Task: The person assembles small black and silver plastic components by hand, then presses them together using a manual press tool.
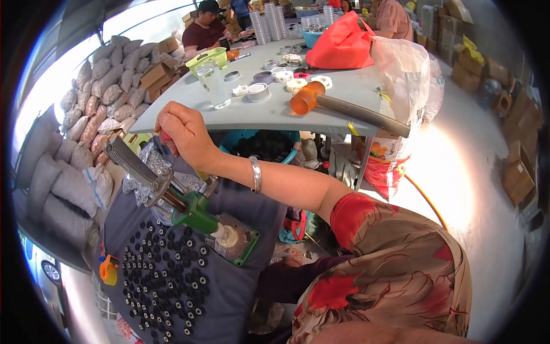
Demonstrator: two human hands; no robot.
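Note:
My right hand [186, 135] is closed around the red handle [167, 141] of a green hand press [195, 212]. A silver bangle [255, 174] circles that wrist. The press has a coiled spring [132, 163] toward its upper end. Below its ram, a pale round piece [228, 235] sits on the base plate [248, 247]. Beside the press, many small black round pieces [163, 275] with light centres lie spread over a dark grey cloth [229, 298]. Of my left arm only some bare skin [389, 333] shows at the lower edge; its hand is out of the picture.
A mallet [308, 97] with an orange head lies on the grey table [269, 117], near rings, a clear jug [215, 86] and a red bag [344, 46]. A blue basin [295, 152] of black pieces stands underneath. Sacks [106, 80] are piled left. A co-worker [200, 34] sits beyond.

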